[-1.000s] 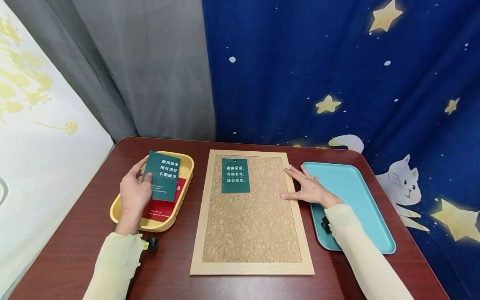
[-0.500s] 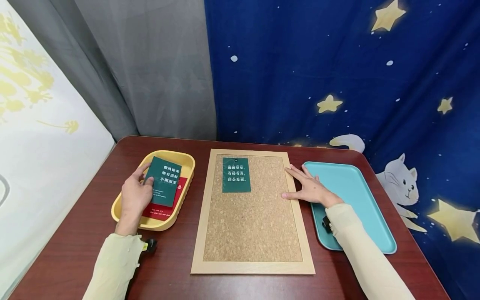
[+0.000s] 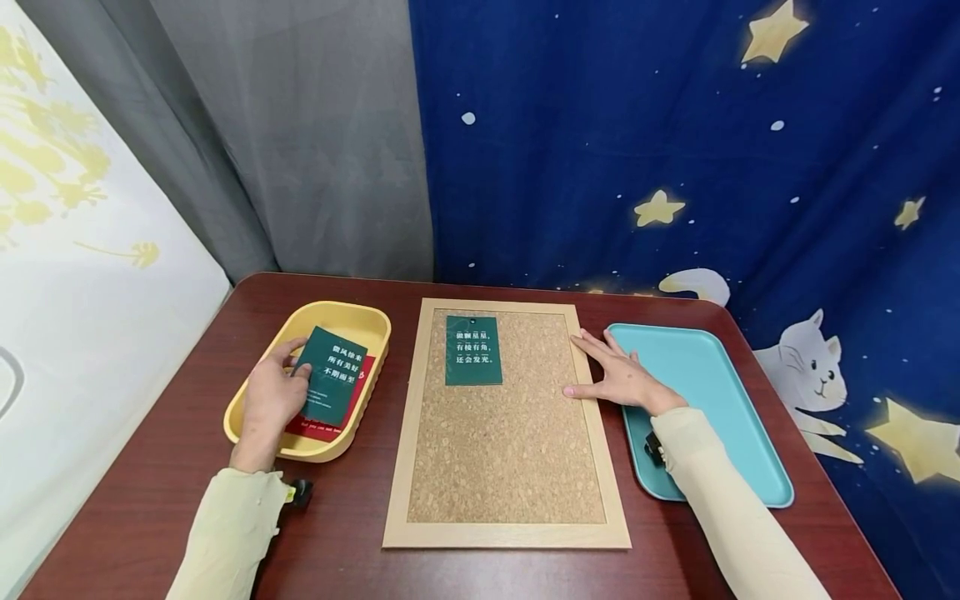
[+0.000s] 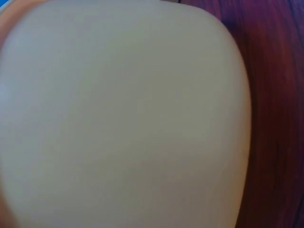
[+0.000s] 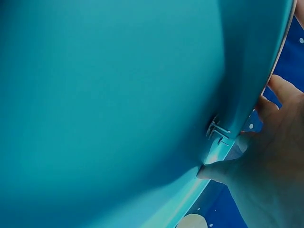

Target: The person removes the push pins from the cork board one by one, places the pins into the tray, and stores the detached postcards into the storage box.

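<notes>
My left hand (image 3: pixel 277 392) pinches a dark green card (image 3: pixel 333 375) with white lettering by its left edge, thumb on top. The card is low over a red card (image 3: pixel 318 427) in the yellow basket (image 3: pixel 381 333), covering most of it. Against the right side of a wood-framed cork board (image 3: pixel 510 454) rests my right hand (image 3: pixel 618 377), its fingers spread and holding nothing. Another green card (image 3: pixel 473 351) lies on the board's upper left, with a small dark dot at its top. The left wrist view is filled by the basket's pale, blurred wall (image 4: pixel 128 114).
A teal tray (image 3: pixel 697 375) stands right of the board, partly under my right forearm. Small metal pieces (image 5: pixel 217 130) lie near its edge in the right wrist view. Behind the dark red table (image 3: pixel 187 392) hang grey and blue curtains (image 3: pixel 540 150).
My left hand has lowered the green card towards me into the basket, and the card has turned clockwise. My right hand has stayed in place on the board's frame.
</notes>
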A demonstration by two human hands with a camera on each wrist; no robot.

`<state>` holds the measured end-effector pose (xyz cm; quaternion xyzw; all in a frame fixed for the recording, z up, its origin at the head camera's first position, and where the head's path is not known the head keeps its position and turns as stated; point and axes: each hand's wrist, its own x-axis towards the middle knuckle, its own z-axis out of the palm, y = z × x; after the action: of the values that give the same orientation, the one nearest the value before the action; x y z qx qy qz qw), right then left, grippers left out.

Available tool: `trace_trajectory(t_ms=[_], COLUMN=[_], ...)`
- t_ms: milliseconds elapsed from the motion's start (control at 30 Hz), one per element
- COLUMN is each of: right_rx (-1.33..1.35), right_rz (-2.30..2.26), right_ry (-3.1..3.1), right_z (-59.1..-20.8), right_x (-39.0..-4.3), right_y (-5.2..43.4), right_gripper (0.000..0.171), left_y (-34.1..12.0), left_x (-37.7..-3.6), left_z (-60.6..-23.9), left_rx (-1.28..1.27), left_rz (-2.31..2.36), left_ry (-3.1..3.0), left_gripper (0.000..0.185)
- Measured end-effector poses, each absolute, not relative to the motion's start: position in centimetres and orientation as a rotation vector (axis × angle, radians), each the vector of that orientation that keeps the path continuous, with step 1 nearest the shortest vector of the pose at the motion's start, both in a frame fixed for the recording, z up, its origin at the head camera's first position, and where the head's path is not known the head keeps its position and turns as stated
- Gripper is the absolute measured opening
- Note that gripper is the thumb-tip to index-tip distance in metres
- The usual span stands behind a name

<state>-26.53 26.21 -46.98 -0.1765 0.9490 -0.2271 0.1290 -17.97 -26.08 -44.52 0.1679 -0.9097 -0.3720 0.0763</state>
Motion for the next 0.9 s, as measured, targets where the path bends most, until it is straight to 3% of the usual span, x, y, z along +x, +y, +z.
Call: trace_trajectory(t_ms=[900], right_rx=[-0.513], right_rz=[-0.639], right_ry=[2.764], right_z=[-47.03], right_x=[-26.83], right_y=[26.20], right_gripper=[0.107], left_y=[-26.25], left_x=[-17.23], left_z=[-44.03], left_rx=[0.481], left_rz=[-1.013], left_ry=[-2.897], left_gripper=[0.060])
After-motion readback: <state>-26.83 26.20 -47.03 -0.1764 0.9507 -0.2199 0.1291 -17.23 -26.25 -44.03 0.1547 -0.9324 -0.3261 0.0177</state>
